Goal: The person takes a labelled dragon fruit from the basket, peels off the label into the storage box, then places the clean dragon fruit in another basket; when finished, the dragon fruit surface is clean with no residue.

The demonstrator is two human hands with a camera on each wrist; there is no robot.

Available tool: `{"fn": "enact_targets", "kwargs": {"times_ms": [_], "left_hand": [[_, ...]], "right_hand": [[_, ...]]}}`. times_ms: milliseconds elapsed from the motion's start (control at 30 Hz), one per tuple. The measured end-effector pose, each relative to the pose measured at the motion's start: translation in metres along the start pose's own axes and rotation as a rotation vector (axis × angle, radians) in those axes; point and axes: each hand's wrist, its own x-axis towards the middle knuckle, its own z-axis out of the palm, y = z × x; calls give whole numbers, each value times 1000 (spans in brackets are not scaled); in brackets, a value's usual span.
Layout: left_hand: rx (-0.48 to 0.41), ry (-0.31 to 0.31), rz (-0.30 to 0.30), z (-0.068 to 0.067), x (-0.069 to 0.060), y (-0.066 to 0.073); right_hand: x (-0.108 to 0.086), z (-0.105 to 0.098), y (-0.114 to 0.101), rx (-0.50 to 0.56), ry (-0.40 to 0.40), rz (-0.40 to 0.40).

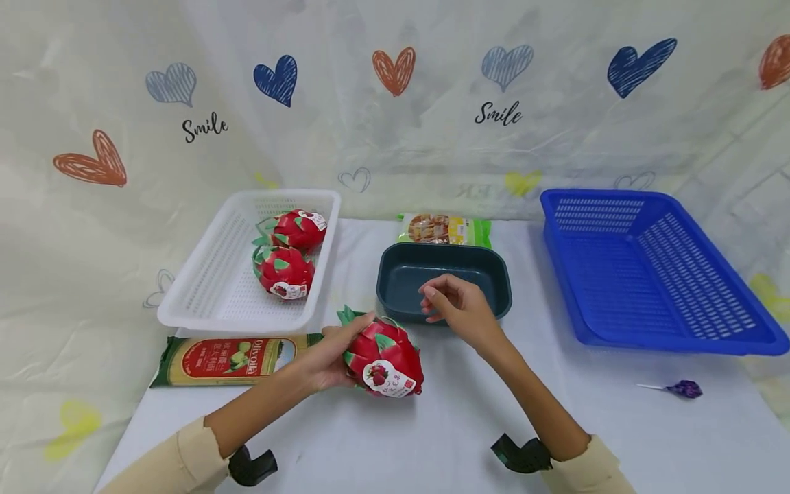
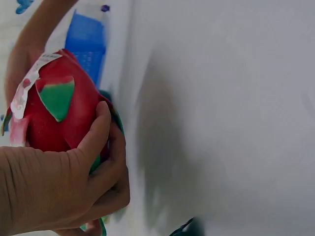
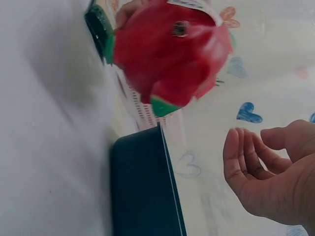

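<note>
at near centre, i see the left hand [image 1: 338,353] gripping a round red-and-green dragon fruit [image 1: 387,353], fingers curled; the right hand [image 1: 459,307] hangs over a dark-teal rectangular tray [image 1: 404,278], fingers loosely bent.

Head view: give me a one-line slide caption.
Left hand holds a dragon fruit; right hand, empty, near the dark tray between white basket and blue basket.

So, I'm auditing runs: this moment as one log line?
left hand: holds dragon fruit; right hand: empty, near dark tray; white basket: two dragon fruits
</note>
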Motion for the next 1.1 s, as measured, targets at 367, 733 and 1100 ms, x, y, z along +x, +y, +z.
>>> {"fn": "enact_targets", "kwargs": {"times_ms": [367,733,1100], "left_hand": [[151,157,42,6,31,-16],[138,-13,29,19,41,-20],[586,23,190,7,42,-19]], "right_hand": [[-5,3,12,-43,-60,38],[-13,-3,27,-87,-54,47],[-25,-22,32,-142,16,38]]}}
